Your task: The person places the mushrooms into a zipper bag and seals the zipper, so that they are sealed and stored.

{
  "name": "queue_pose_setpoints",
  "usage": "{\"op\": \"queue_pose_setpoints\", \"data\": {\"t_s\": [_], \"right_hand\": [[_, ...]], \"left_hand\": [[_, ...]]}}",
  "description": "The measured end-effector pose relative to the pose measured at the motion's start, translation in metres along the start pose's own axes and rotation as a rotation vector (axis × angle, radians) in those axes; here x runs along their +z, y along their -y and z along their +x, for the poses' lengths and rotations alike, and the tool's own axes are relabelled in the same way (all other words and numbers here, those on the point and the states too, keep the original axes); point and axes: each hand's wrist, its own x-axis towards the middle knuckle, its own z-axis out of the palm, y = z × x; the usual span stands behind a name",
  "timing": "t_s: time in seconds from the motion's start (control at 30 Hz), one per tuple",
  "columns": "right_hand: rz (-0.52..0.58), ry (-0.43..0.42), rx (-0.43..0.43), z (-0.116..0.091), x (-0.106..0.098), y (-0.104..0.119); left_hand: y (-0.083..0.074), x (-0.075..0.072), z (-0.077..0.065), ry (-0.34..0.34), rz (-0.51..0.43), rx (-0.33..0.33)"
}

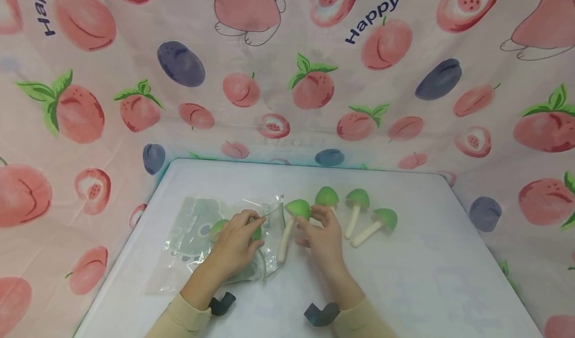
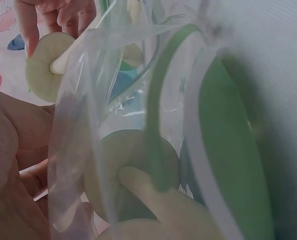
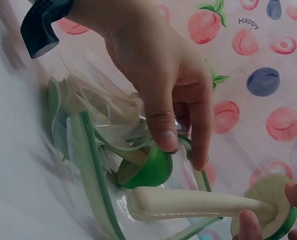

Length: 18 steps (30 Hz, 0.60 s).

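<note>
A clear zip bag [image 1: 274, 248] with green edging lies on the table, its mouth held up by my left hand [image 1: 235, 240], which pinches the rim. Inside the bag is a green-capped toy mushroom [image 3: 148, 167], its pale underside and stem [image 2: 138, 175] showing through the plastic in the left wrist view. My right hand [image 1: 325, 235] holds another toy mushroom [image 1: 298, 209] by its green cap, between thumb and fingers. Its white stem [image 3: 193, 204] points toward the bag mouth in the right wrist view. The left palm [image 2: 13, 170] is beside the plastic.
Three more toy mushrooms stand out on the white table [image 1: 427, 278]: one behind the right hand [image 1: 326, 196], a second [image 1: 358, 198] and a third [image 1: 386, 219] farther right. A fruit-printed cloth [image 1: 269, 68] hangs around the table's back and sides.
</note>
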Motion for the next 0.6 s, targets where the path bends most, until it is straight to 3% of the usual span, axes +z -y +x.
{"op": "queue_pose_setpoints", "data": {"t_s": [0.6], "right_hand": [[0.081,0.027,-0.019,-0.010,0.022,-0.019]], "left_hand": [[0.001,0.002,0.001,-0.012,0.009,0.025]]}}
